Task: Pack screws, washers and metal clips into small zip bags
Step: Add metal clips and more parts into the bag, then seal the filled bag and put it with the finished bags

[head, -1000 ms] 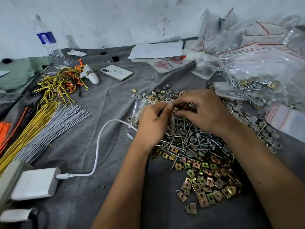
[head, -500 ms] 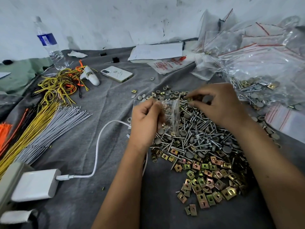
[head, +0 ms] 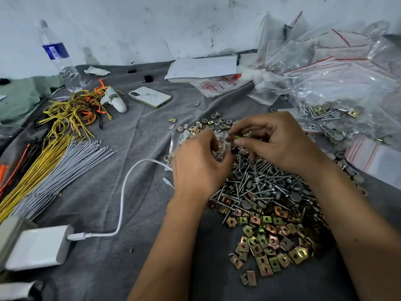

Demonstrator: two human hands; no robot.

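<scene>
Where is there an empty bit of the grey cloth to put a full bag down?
Bare grey cloth lies between the white phone, the grey wire bundle and the white cable. Another patch sits below the cable, near the white charger block. It is crowded right of the left hand: silver screws, brass square clips, clear bags.

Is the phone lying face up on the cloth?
No. The phone lies back side up, its camera bump showing at one corner.
</scene>
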